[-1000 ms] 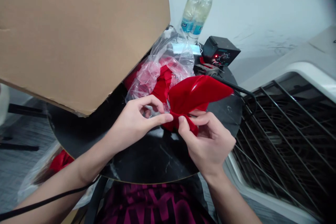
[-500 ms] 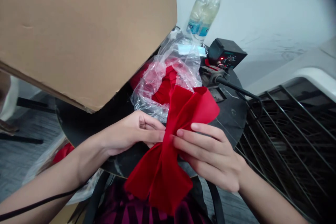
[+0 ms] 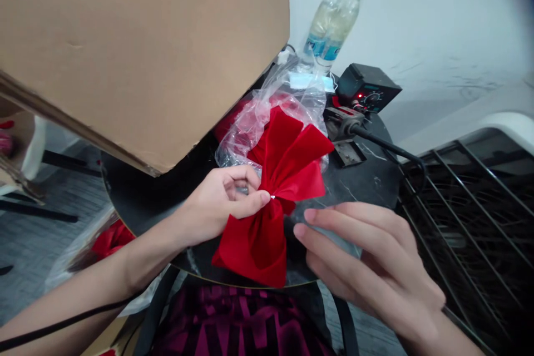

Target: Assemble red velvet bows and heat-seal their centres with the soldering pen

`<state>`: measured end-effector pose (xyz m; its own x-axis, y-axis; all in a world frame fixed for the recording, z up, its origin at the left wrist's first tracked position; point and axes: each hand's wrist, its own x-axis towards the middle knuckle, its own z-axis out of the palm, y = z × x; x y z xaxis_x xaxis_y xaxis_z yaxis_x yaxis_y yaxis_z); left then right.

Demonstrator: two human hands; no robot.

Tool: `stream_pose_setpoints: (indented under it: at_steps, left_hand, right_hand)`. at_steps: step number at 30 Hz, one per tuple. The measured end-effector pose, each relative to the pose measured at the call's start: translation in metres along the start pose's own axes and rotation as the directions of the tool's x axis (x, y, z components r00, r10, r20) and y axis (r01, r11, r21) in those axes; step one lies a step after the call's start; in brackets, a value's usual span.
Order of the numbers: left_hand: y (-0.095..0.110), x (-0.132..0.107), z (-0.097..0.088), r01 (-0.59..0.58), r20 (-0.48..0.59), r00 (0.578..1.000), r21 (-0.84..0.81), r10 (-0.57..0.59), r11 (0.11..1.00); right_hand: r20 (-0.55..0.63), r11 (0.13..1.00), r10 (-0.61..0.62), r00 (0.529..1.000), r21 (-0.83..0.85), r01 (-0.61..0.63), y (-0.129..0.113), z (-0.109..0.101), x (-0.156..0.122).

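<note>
1. Currently my left hand [image 3: 217, 208]: thumb and forefinger clamped on the pinched middle of the red bow [image 3: 287, 169]
2. My right hand [image 3: 375, 267]: fingers straight and apart, gripping nothing, just beside the bow's lower loop
3. Bow is held over the front edge of the black table [image 3: 367, 178], in front of the plastic bag [image 3: 258, 117]

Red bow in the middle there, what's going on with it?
A person pinches the red bow at its gathered middle with the left hand, holding it over a round black table. The right hand is open beside it, fingers extended, not gripping. Behind are a clear plastic bag of more red fabric, two water bottles and a cardboard box.
</note>
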<state>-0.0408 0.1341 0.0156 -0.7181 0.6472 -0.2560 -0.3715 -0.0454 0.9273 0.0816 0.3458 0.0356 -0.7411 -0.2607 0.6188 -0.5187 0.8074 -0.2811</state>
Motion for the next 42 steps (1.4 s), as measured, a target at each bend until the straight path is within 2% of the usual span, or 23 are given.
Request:
stream_pose_setpoints:
  at_steps: [3, 6, 8, 12, 15, 18, 22, 27, 28, 33, 37, 42]
  left_hand:
    - [0.006, 0.000, 0.002, -0.097, -0.111, 0.987, 0.145, 0.113, 0.985]
    - [0.010, -0.001, 0.007, -0.156, -0.165, 0.965, 0.266, 0.204, 0.951]
    - [0.010, -0.001, 0.010, -0.170, -0.213, 0.943, 0.349, 0.255, 0.922]
    - [0.007, 0.001, 0.015, -0.177, -0.259, 0.917, 0.415, 0.302, 0.893]
    - [0.006, 0.002, 0.016, -0.203, -0.271, 0.895, 0.460, 0.354, 0.865]
    - [0.008, 0.003, 0.014, -0.238, -0.270, 0.867, 0.513, 0.419, 0.824]
    - [0.013, 0.004, 0.011, -0.258, -0.266, 0.843, 0.564, 0.468, 0.785]
    - [0.015, 0.004, 0.014, -0.282, -0.263, 0.831, 0.561, 0.490, 0.778]
    - [0.015, 0.004, 0.015, -0.285, -0.265, 0.827, 0.560, 0.495, 0.778]
    - [0.016, 0.004, 0.013, -0.294, -0.273, 0.822, 0.548, 0.500, 0.783]
    - [0.014, 0.006, 0.008, -0.295, -0.277, 0.846, 0.468, 0.455, 0.833]
    - [0.001, 0.009, 0.011, -0.231, -0.270, 0.924, 0.168, 0.270, 0.958]
  right_hand:
    - [-0.054, 0.993, 0.108, 0.993, 0.052, -0.106, -0.009, 0.019, 0.004]
    - [-0.063, 0.948, 0.310, 0.949, 0.101, -0.303, -0.014, 0.039, 0.010]
    - [-0.075, 0.922, 0.373, 0.925, 0.144, -0.360, -0.017, 0.046, 0.013]
    - [0.003, 0.857, 0.474, 0.880, 0.229, -0.462, -0.018, 0.047, 0.016]
    - [0.081, 0.761, 0.565, 0.821, 0.334, -0.556, -0.015, 0.045, 0.018]
    - [0.136, 0.708, 0.584, 0.800, 0.396, -0.584, -0.010, 0.043, 0.019]
    - [0.180, 0.734, 0.558, 0.810, 0.347, -0.583, -0.002, 0.038, 0.017]
    - [0.217, 0.534, 0.643, 0.735, 0.560, -0.633, 0.001, 0.042, 0.014]
    - [0.206, 0.519, 0.654, 0.728, 0.578, -0.630, 0.000, 0.045, 0.013]
    - [0.085, 0.635, 0.631, 0.771, 0.514, -0.577, -0.007, 0.048, 0.011]
    - [0.233, 0.590, 0.622, 0.747, 0.489, -0.643, -0.010, 0.046, 0.006]
    - [0.272, 0.734, 0.535, 0.800, 0.319, -0.599, -0.013, 0.052, 0.002]
